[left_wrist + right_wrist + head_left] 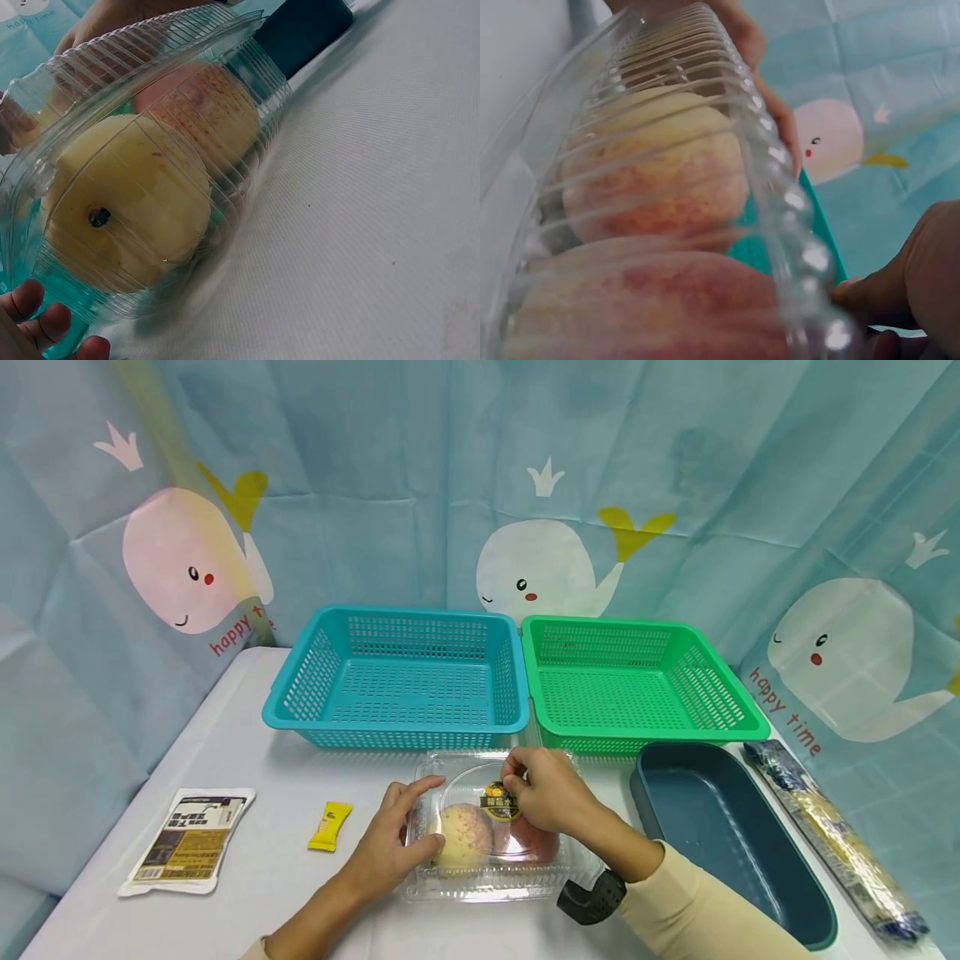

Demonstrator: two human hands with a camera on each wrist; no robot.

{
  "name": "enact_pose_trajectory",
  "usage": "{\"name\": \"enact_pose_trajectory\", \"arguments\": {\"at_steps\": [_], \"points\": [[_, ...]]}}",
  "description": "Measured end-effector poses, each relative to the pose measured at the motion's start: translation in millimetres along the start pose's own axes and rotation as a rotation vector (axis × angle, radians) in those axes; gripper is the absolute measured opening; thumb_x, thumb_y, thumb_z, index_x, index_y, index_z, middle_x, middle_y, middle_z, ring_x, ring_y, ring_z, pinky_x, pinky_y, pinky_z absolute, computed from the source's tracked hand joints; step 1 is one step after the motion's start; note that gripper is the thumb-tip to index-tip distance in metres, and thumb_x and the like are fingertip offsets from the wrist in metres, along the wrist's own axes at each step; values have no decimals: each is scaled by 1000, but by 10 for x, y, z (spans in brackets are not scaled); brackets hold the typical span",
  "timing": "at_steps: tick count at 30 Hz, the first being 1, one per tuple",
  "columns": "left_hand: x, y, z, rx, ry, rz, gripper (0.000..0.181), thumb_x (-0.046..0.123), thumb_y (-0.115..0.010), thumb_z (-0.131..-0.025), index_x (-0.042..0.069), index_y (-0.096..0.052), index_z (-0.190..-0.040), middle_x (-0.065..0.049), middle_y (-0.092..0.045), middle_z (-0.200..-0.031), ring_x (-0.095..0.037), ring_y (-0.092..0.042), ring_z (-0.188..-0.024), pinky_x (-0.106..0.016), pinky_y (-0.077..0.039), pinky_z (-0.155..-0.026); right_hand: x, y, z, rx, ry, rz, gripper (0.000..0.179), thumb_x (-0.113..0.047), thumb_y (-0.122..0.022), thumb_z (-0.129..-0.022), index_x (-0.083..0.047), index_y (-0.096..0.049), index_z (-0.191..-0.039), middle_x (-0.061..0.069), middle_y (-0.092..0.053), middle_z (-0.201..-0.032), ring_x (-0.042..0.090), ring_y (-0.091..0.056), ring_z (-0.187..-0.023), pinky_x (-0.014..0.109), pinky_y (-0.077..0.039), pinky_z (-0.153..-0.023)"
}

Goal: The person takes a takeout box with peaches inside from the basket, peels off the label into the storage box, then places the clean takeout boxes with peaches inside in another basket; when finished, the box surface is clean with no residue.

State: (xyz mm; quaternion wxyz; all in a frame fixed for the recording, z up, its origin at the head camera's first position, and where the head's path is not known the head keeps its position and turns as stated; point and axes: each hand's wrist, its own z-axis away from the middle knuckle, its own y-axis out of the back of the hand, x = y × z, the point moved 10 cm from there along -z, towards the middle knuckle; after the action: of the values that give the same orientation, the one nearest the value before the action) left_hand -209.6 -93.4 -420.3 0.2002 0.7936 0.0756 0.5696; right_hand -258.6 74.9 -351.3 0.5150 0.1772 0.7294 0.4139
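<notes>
A clear plastic clamshell box (491, 887) holds a yellow, red-speckled peach-like fruit (463, 835) and a redder fruit (534, 843). On its lid is a round black-and-gold sticker (498, 802). My right hand (555, 789) reaches over the lid from the right, with thumb and forefinger pinching at the sticker's upper right edge. My left hand (393, 839) rests against the box's left side, forefinger extended along the lid and thumb near the front. In the left wrist view, fingertips (54, 321) show beside the box; the right wrist view shows the right thumb (881, 296) at the lid.
Behind the box stand a blue basket (412, 735) and a green basket (652, 739). A dark teal tray (720, 827) lies to the right, beside a long plastic-wrapped pack (836, 835). Leftward are a small yellow packet (330, 825) and a white-and-brown pouch (191, 839).
</notes>
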Motion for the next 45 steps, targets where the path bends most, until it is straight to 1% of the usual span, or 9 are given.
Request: {"name": "enact_pose_trajectory", "arguments": {"at_steps": [3,6,11,17,21,26,34,38,45], "points": [[1,0,3,0,4,-3,62,21,-66,-79,24,-49,-138,-5,-35,-92,-21,-37,-68,-27,-36,-54,14,-9,5,-15,-14,-9,9,-3,-67,-87,-11,-66,-82,-9,-59,-70,7,-50,-58,28,-44,-54],[1,4,3,2,7,-8,62,21,-66,-79,24,-49,-139,-5,-36,-93,-21,-37,-69,-27,-36,-55,24,-20,-4,-35,-25,-7,7,-6,-67,-87,-11,-69,-83,-11,-60,-71,7,-52,-58,30,-44,-59],[9,-1,-4,1,5,-12,63,21,-66,-79,25,-48,-139,-5,-36,-93,-22,-37,-68,-27,-36,-54,47,-34,-18,-61,-44,-55,15,-4,-66,-88,-13,-65,-76,-9,-57,-67,7,-48,-54,28,-41,-55],[21,-1,-10,-2,1,-15,63,22,-65,-79,25,-48,-140,-6,-36,-91,-20,-36,-67,-26,-35,-54,136,-32,12,-80,-97,-309,15,3,-63,-88,-6,-63,-76,0,-54,-66,11,-42,-54,24,-35,-47],[14,10,-14,1,5,-21,63,22,-65,-79,26,-48,-140,-6,-36,-92,-20,-36,-68,-27,-35,-54,185,-35,35,-98,-111,-469,12,7,-61,-87,-1,-62,-79,4,-55,-68,14,-46,-59,23,-37,-49],[9,14,-8,3,5,-22,64,22,-65,-79,25,-47,-140,-6,-36,-92,-21,-36,-69,-27,-35,-55,192,-36,47,-116,-80,-557,9,8,-59,-87,2,-62,-81,7,-59,-73,17,-50,-64,24,-42,-56],[9,7,3,3,0,-26,64,21,-65,-79,24,-47,-140,-4,-36,-92,-19,-36,-68,-27,-35,-55,195,9,90,-106,-11,-653,6,8,-61,-88,4,-62,-84,9,-60,-78,15,-50,-66,25,-42,-60],[9,2,4,3,-4,-22,64,21,-65,-79,24,-47,-140,-4,-36,-92,-18,-35,-68,-27,-35,-55,206,19,124,-115,19,-718,3,7,-60,-89,6,-61,-87,11,-58,-81,14,-46,-65,24,-39,-56],[11,-13,6,-9,1,-6,64,21,-65,-79,23,-47,-140,-4,-37,-93,-20,-36,-68,-27,-35,-55,218,51,179,-105,78,-747,7,3,-61,-90,10,-60,-89,11,-56,-81,11,-39,-57,22,-32,-48]]}}
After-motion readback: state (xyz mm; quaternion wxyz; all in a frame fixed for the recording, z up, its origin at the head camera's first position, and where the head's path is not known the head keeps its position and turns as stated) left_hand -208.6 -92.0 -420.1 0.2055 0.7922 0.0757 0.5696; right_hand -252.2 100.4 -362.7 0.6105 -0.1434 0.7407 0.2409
